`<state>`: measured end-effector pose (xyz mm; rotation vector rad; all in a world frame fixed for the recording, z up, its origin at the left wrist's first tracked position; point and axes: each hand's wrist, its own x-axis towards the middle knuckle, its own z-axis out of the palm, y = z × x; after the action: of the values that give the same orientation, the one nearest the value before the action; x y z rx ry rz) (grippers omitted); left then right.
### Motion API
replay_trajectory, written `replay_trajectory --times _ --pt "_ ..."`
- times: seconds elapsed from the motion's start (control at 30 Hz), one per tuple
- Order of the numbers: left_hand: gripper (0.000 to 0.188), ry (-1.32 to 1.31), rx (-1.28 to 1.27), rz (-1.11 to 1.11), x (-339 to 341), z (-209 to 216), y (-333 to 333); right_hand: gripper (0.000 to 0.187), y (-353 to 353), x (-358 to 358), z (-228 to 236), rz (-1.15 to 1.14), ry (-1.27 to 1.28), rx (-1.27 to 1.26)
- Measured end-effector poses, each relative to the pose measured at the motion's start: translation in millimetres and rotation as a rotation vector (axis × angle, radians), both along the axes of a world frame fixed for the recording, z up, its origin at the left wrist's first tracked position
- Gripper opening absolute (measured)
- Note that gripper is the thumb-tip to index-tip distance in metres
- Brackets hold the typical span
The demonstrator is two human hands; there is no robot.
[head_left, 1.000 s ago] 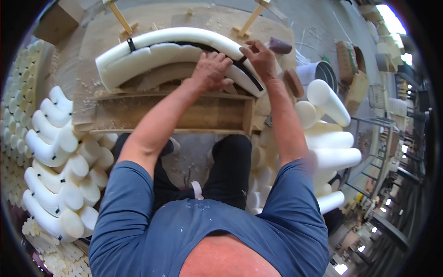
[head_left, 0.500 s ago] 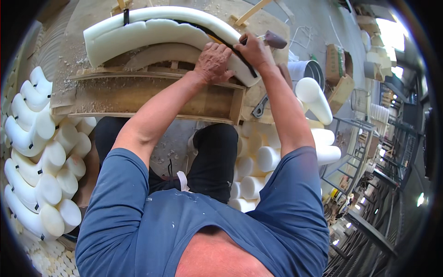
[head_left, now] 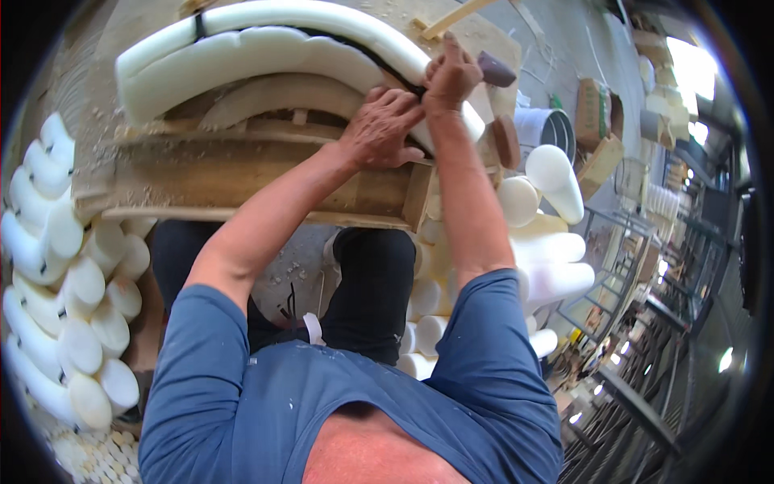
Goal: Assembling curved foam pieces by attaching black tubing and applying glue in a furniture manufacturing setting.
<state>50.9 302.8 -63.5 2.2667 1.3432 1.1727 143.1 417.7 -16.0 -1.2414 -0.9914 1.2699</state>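
Observation:
A long, curved white foam piece (head_left: 266, 60) lies arched across the worktable, split lengthwise, with a black strip (head_left: 355, 47) running in the split. A black band (head_left: 200, 26) wraps its left part. My left hand (head_left: 380, 131) is closed over the near edge of its right part, fingers on top and thumb on the near side. Just right of it, my right hand (head_left: 451, 82) is closed at the strip, one finger pointing up; its grip is partly hidden. Beyond that hand sits a dark purplish block (head_left: 497, 70).
A wooden trough-like frame (head_left: 266, 179) stands at the table's near edge, in front of my knees. Curved white foam pieces (head_left: 50, 234) are stacked at left, and more white foam rolls (head_left: 552, 274) lie at right. A bucket (head_left: 544, 129) and cardboard box (head_left: 597, 113) stand farther right.
My right hand has turned upright, with one finger now raised. My left hand has stayed on the foam's near edge. The whole view has shifted slightly, with the table lying higher and farther left.

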Motion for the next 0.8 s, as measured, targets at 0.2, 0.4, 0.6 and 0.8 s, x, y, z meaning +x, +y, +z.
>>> replay_trajectory --times 0.2,0.4,0.6,0.8 --pt "0.065 0.054 -0.151 0.026 14 1 -4 0.048 41 3 -34 -0.366 -0.09 0.24" --pt "0.055 0.153 -0.232 -0.029 0 4 2 0.033 -4 21 -16 0.227 -0.811 0.418" --pt "0.043 0.1 -0.224 -0.017 1 8 -4 0.031 -18 52 66 0.916 -1.711 0.404" --pt "0.043 0.004 -0.186 0.035 9 0 -12 0.031 -5 57 51 0.888 -1.676 0.443"
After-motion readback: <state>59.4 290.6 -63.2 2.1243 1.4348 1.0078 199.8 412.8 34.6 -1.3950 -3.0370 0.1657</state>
